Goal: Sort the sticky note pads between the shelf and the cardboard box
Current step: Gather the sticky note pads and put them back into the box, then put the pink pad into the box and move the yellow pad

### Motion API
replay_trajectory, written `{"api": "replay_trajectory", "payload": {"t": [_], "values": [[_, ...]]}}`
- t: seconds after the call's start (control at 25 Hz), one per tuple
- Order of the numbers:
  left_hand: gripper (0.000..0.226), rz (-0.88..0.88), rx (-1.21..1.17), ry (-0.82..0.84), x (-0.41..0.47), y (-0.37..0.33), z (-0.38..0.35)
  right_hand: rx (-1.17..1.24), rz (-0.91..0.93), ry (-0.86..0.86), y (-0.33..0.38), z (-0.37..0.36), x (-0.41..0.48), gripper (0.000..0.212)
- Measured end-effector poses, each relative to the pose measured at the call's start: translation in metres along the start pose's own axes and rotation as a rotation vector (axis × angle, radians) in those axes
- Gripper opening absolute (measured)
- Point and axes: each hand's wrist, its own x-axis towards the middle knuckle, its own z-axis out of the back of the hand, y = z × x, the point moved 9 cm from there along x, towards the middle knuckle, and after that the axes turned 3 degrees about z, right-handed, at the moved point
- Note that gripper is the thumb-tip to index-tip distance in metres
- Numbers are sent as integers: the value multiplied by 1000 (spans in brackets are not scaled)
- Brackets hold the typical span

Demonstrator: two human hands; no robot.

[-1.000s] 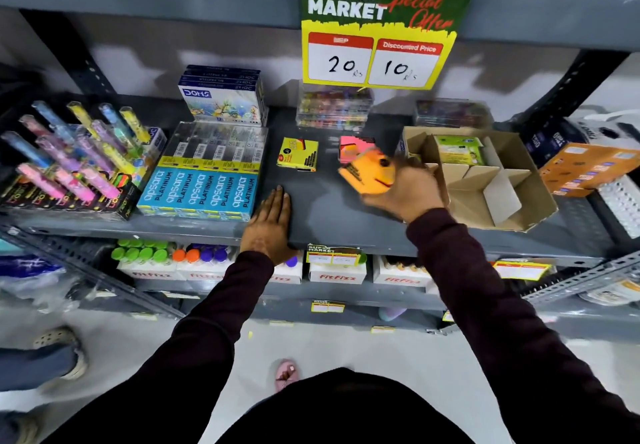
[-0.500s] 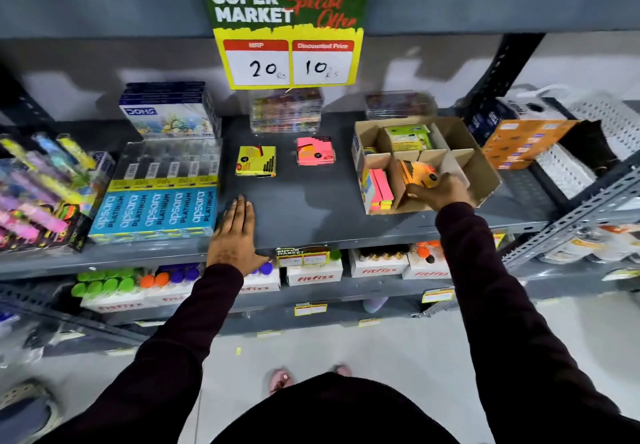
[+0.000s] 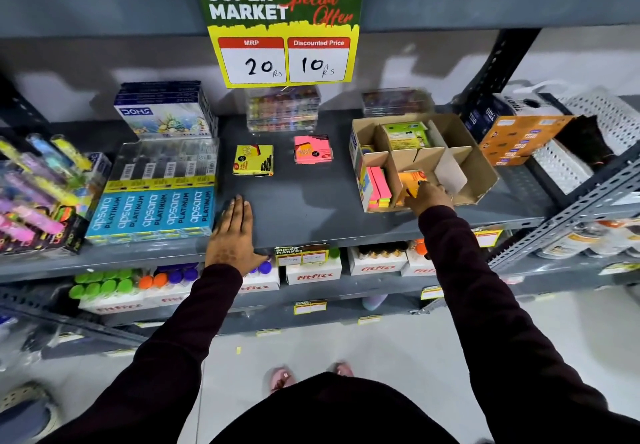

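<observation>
A divided cardboard box (image 3: 478, 170) stands on the grey shelf (image 3: 311, 208) at the right. My right hand (image 3: 429, 196) reaches into its front middle compartment, fingers closed on an orange sticky note pad (image 3: 410, 180). Pink and yellow-green pads (image 3: 377, 187) stand in the front left compartment, and a green pad (image 3: 407, 135) lies in a rear one. On the bare shelf lie a yellow pad (image 3: 253, 160) and a pink pad stack (image 3: 312, 149). Flat on the shelf's front edge rests my left hand (image 3: 235, 232), holding nothing.
Blue Apsara pencil boxes (image 3: 152, 208) and a Doms box (image 3: 162, 114) fill the shelf's left. Clear cases (image 3: 282, 109) stand at the back. Orange boxes (image 3: 516, 139) sit right of the cardboard box. A price sign (image 3: 282, 33) hangs above. Fitfizz boxes (image 3: 313, 270) line the lower shelf.
My right hand carried the orange pad from above the shelf's middle rightward and down into the box's front middle compartment. The left hand stayed flat on the shelf edge.
</observation>
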Motion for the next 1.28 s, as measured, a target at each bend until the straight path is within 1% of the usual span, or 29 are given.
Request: {"api": "replay_trajectory", "payload": {"t": [0.12, 0.2, 0.32, 0.44, 0.52, 0.56, 0.72, 0.76, 0.92, 1.08, 1.2, 1.28], "values": [[115, -12, 5, -11, -2, -2, 2, -16, 45, -84, 20, 22, -8, 34], [114, -10, -22, -16, -2, -2, 5, 5, 161, -120, 55, 38, -19, 33], [115, -4, -64, 16, -2, 0, 4, 83, 353, -58, 119, 38, -32, 39], [115, -8, -54, 13, -1, -2, 2, 40, 473, 87, 170, 5, -32, 43], [114, -6, -51, 17, 0, -1, 1, 19, 478, 168, 193, -23, -21, 49], [113, -11, -56, 22, 1, -1, 0, 16, 455, 178, 201, -34, -12, 54], [113, -22, -71, 8, 1, -1, 5, -30, 312, 106, 216, -59, 21, 90], [113, -21, -72, 5, 1, -2, 6, -49, 286, 88, 218, -64, 27, 94], [111, -6, -74, 12, 0, -1, 7, -131, 264, -22, 222, -73, 36, 91], [112, -13, -92, 19, 0, -1, 6, -166, 279, -22, 218, -70, 29, 92], [115, -13, -105, 2, -2, -1, 8, -242, 377, -31, 215, -58, 12, 85], [118, -9, -107, -4, -2, 0, 8, -240, 472, -116, 208, -39, -11, 75]]}}
